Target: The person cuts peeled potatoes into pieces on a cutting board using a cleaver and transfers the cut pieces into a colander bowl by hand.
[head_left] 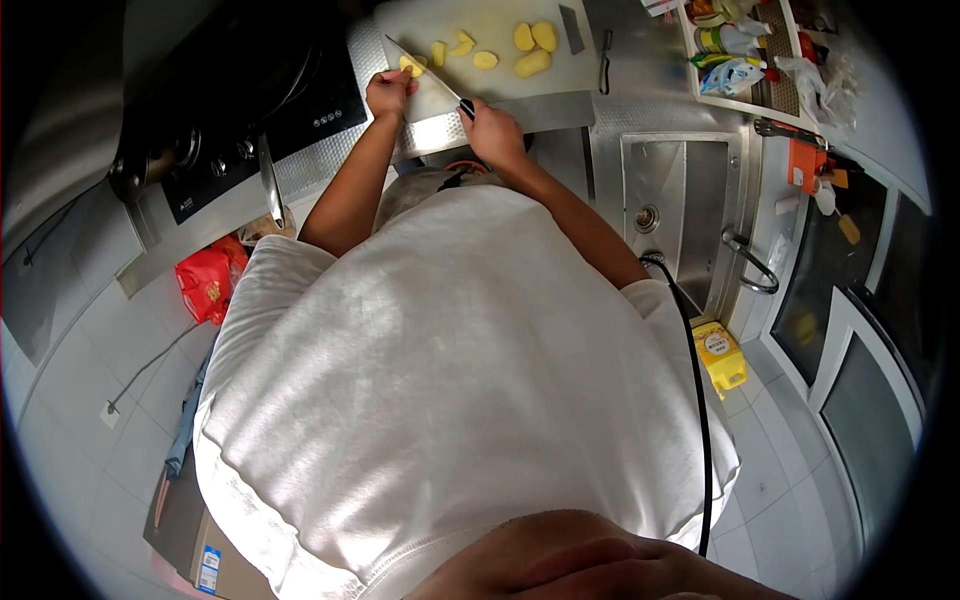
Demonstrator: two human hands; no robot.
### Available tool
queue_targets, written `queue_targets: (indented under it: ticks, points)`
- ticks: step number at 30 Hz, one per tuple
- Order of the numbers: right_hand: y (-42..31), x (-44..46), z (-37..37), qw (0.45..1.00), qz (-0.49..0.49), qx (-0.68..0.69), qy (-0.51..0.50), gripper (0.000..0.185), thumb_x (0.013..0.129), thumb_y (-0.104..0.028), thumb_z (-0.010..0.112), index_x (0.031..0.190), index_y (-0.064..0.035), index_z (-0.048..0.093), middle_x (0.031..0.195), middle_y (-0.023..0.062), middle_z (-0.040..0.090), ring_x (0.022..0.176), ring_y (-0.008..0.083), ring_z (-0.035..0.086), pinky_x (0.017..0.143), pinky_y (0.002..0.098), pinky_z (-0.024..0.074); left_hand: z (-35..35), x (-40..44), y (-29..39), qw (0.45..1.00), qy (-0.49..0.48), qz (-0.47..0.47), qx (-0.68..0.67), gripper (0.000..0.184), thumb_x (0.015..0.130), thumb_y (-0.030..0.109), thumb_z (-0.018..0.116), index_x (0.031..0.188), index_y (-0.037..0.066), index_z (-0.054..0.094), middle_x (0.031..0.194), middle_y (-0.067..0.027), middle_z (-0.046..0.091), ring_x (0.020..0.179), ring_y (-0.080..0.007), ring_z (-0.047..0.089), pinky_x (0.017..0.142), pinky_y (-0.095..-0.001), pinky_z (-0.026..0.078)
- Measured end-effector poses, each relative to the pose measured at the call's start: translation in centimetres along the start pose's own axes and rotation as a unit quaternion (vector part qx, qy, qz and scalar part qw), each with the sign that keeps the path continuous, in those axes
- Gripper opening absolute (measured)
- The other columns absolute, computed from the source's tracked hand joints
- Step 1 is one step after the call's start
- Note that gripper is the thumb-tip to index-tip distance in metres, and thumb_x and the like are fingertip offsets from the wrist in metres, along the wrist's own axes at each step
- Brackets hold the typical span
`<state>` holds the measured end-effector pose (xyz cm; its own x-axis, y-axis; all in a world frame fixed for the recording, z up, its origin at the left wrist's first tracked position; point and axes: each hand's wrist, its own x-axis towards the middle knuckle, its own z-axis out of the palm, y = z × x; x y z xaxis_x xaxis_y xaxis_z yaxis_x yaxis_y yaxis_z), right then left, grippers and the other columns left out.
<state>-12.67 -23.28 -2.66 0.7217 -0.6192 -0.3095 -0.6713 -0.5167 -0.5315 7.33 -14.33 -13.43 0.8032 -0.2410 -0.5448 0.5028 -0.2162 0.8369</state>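
Note:
My right hand [494,134] is wrapped round the black handle of a kitchen knife [436,79], its blade slanting up and left over the pale cutting board [560,92]. Under the blade, the fingers of my left hand [389,93] pinch a piece of yellow potato [411,64] at the board's left side. The blade lies against or just over this piece; I cannot tell which. To the right are cut potato chunks [462,44] and a potato slice [485,60]. Farther right sit several larger peeled potato pieces [533,64].
A flat grey blade-like piece [571,30] rests on the board's right part. Beside the board lies a black-handled tool [605,62]. A steel sink [690,190] with a faucet [752,262] is at right, a black cooktop [310,110] at left. Bottles [725,40] fill a rack at upper right.

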Motion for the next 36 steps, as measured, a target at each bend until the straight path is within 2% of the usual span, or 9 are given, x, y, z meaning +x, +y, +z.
queue_targets:
  ticks: [12, 14, 15, 16, 19, 23, 25, 28, 36]
  points:
    - [2.7, 3.7, 2.2, 1.000, -0.016, 0.012, 0.000, 0.043, 0.099, -0.048, 0.060, 0.101, -0.0060, 0.068, 0.088, 0.0247, 0.072, 0.085, 0.0457, 0.070, 0.079, 0.0558, 0.0559, 0.2, 0.5, 1.4, 0.995, 0.002, -0.096, -0.019, 0.031, 0.088, -0.002, 0.080, 0.109, 0.001, 0.057, 0.098, -0.0184, 0.073, 0.077, -0.0296, 0.076, 0.070, -0.0353, 0.067]
    - [3.8, 4.7, 1.3, 0.993, -0.003, 0.083, -0.080, 0.052, 0.099, -0.052, 0.060, 0.111, -0.0013, 0.067, 0.096, 0.0258, 0.071, 0.091, 0.0464, 0.068, 0.081, 0.0507, 0.0544, 0.2, 0.7, 1.1, 0.997, 0.002, -0.083, -0.008, 0.028, 0.089, -0.001, 0.078, 0.108, 0.003, 0.058, 0.096, -0.0183, 0.072, 0.076, -0.0296, 0.076, 0.069, -0.0356, 0.067]
    - [5.8, 5.8, 2.8, 0.989, -0.028, 0.127, -0.075, 0.051, 0.099, -0.053, 0.063, 0.105, -0.0029, 0.066, 0.079, 0.0191, 0.069, 0.066, 0.0358, 0.068, 0.061, 0.0438, 0.0533, 0.1, 0.9, 1.0, 0.997, 0.001, -0.082, -0.008, 0.028, 0.089, -0.001, 0.078, 0.108, 0.003, 0.058, 0.096, -0.0183, 0.072, 0.076, -0.0296, 0.076, 0.069, -0.0356, 0.067]
    - [5.7, 5.7, 1.4, 0.989, -0.029, 0.128, -0.075, 0.051, 0.099, -0.053, 0.063, 0.105, -0.0029, 0.066, 0.079, 0.0191, 0.069, 0.066, 0.0358, 0.068, 0.061, 0.0438, 0.0533, -0.1, 1.2, 0.7, 0.997, -0.006, -0.081, -0.009, 0.027, 0.090, -0.001, 0.077, 0.109, 0.003, 0.058, 0.096, -0.0180, 0.072, 0.077, -0.0294, 0.075, 0.068, -0.0358, 0.067]
    - [6.1, 5.3, -1.2, 0.881, 0.165, 0.382, -0.226, 0.041, 0.099, -0.051, 0.066, 0.090, -0.0116, 0.059, 0.061, -0.0012, 0.047, 0.039, 0.0063, 0.039, 0.035, 0.0264, 0.0256, 0.1, 1.9, 0.4, 0.998, 0.002, -0.067, -0.006, 0.026, 0.091, -0.001, 0.075, 0.110, 0.003, 0.058, 0.096, -0.0166, 0.071, 0.076, -0.0283, 0.075, 0.064, -0.0362, 0.067]
    - [7.3, 3.9, -1.4, 0.945, 0.116, 0.257, -0.165, 0.041, 0.099, -0.047, 0.066, 0.093, -0.0071, 0.062, 0.062, 0.0056, 0.056, 0.044, 0.0169, 0.050, 0.042, 0.0337, 0.0393, 0.6, 1.3, 0.8, 0.999, 0.018, -0.029, -0.001, 0.030, 0.087, 0.000, 0.077, 0.110, 0.002, 0.058, 0.097, -0.0126, 0.069, 0.076, -0.0262, 0.073, 0.061, -0.0372, 0.067]
    - [7.8, 3.1, -0.7, 0.985, -0.056, 0.164, -0.024, 0.038, 0.099, -0.043, 0.067, 0.098, -0.0044, 0.066, 0.071, 0.0146, 0.066, 0.060, 0.0316, 0.064, 0.057, 0.0417, 0.0507, 0.8, 1.8, -0.5, 1.000, 0.019, -0.003, 0.009, 0.033, 0.085, 0.001, 0.080, 0.110, 0.002, 0.059, 0.098, -0.0124, 0.068, 0.076, -0.0256, 0.073, 0.062, -0.0368, 0.066]
    - [5.7, 1.5, -1.1, 0.991, -0.038, 0.126, -0.002, 0.042, 0.098, -0.048, 0.064, 0.097, -0.0058, 0.067, 0.082, 0.0217, 0.070, 0.082, 0.0449, 0.067, 0.075, 0.0499, 0.0543, 0.3, 2.1, -1.8, 0.999, 0.026, 0.038, 0.021, 0.037, 0.080, 0.002, 0.085, 0.108, 0.001, 0.060, 0.098, -0.0122, 0.069, 0.077, -0.0242, 0.073, 0.065, -0.0356, 0.066]
    - [1.1, 0.9, -1.9, 0.999, -0.034, 0.008, -0.008, 0.037, 0.100, -0.045, 0.060, 0.102, -0.0084, 0.066, 0.081, 0.0203, 0.071, 0.080, 0.0433, 0.070, 0.075, 0.0532, 0.0564, -1.0, 1.6, -1.9, 0.996, 0.006, 0.085, 0.020, 0.036, 0.076, 0.003, 0.090, 0.103, -0.002, 0.068, 0.095, -0.0109, 0.072, 0.079, -0.0196, 0.072, 0.070, -0.0312, 0.065]
